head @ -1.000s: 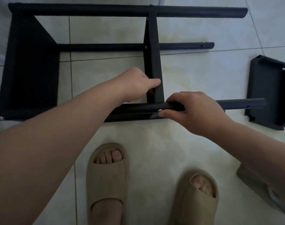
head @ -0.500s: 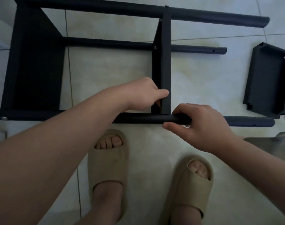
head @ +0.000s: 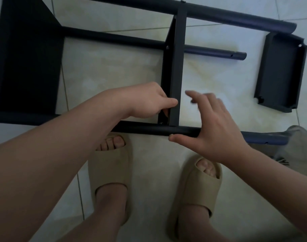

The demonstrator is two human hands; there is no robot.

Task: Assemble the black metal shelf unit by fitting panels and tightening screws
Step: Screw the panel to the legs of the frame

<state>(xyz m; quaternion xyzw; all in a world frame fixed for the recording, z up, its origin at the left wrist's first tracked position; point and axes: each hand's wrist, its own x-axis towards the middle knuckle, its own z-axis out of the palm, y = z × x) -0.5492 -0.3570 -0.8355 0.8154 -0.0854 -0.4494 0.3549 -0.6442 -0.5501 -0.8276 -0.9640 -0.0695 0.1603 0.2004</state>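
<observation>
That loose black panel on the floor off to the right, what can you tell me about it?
The loose black panel is a shallow rectangular tray of dark, matte, metal-looking sheet with upturned rims and notched corners. It lies flat on the pale tiled floor, hollow side up, slightly tilted, just past the open ends of the frame's tubes. Neither hand touches it. It is not yet fitted.

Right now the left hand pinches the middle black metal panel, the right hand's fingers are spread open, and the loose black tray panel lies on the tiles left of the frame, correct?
Not quite: the head view shows the loose black tray panel right of the frame. The left hand does pinch the middle black metal panel; the right hand is open.
</observation>
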